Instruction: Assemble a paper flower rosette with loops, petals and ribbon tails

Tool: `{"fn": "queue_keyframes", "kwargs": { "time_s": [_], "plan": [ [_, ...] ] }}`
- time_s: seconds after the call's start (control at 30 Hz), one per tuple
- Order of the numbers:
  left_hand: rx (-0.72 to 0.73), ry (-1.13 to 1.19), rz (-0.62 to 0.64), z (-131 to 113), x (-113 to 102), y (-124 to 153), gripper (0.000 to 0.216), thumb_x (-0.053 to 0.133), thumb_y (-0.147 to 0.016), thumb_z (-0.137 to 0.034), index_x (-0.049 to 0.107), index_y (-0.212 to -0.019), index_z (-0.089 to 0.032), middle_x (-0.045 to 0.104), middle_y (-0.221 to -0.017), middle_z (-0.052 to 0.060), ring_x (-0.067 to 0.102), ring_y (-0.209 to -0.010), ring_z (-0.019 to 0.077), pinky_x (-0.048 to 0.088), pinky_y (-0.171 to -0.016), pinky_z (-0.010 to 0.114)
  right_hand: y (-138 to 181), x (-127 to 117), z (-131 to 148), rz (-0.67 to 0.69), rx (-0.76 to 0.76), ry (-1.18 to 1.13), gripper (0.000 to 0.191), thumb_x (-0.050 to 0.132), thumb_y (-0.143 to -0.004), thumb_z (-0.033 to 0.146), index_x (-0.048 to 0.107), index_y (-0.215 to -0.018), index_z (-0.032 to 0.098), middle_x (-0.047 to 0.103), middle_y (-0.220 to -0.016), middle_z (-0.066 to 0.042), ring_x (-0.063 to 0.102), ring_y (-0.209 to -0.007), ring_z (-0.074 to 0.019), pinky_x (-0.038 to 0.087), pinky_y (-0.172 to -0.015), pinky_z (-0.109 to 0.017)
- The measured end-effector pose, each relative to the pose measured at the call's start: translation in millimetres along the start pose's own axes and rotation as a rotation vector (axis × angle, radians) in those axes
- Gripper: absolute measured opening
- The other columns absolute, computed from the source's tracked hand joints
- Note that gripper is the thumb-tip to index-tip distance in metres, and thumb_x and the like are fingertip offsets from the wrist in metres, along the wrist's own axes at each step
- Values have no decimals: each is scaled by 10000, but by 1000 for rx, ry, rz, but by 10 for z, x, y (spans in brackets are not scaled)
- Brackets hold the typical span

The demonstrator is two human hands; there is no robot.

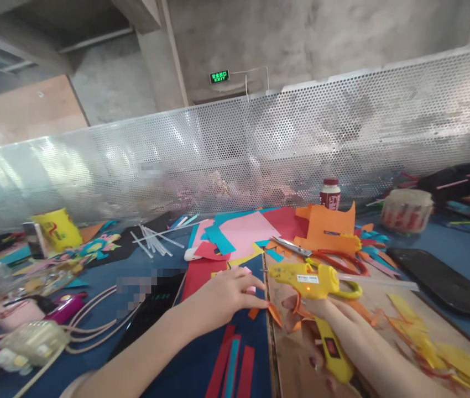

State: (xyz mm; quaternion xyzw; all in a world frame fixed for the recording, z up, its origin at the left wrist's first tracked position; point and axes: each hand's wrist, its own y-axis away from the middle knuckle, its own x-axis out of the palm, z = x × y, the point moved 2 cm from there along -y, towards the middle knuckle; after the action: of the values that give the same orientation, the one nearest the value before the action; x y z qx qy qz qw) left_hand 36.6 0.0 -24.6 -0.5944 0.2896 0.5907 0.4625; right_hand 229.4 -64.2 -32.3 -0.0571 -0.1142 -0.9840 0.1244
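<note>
My right hand (322, 320) is wrapped round the grip of a yellow glue gun (309, 279), a finger on its orange trigger; the nozzle points left, just above the wooden board (367, 331). A clear glue stick (384, 283) juts from the gun's back. My left hand (226, 296) lies on the table just left of the nozzle, fingers curled over a small pink paper piece (246, 272). Small orange paper bits (274, 314) lie under the nozzle.
Coloured paper sheets (243, 232), red-handled scissors (322, 254), spare glue sticks (152, 240), a red-capped bottle (330, 193), a yellow cup (56, 229), a dark phone (446, 282) and cables (94, 320) crowd the blue table. A perforated metal screen (260, 149) bounds the far side.
</note>
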Motion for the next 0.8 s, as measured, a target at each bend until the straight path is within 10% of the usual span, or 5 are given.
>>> {"fn": "queue_keyframes", "kwargs": {
  "time_s": [0.27, 0.8],
  "plan": [
    [-117, 153, -100, -15, -96, 59, 183, 531, -873, -169, 634, -1021, -200, 683, -1058, 39, 590, -1047, 180, 459, -945, 337, 109, -22, 123, -9, -16, 57, 373, 456, -748, 547, 585, -764, 197, 437, -413, 42, 405, -350, -105, 358, -372, -217],
    [-466, 362, -350, -114, -215, 101, 298, 485, -714, -27, 672, -891, -177, 709, -839, 25, 627, -794, 150, 505, -741, 271, 117, 36, -45, -283, -36, 387, 424, 478, -698, 564, 403, -471, 214, 408, -397, 37, 414, -395, -88, 369, -436, -201]
  ]
}}
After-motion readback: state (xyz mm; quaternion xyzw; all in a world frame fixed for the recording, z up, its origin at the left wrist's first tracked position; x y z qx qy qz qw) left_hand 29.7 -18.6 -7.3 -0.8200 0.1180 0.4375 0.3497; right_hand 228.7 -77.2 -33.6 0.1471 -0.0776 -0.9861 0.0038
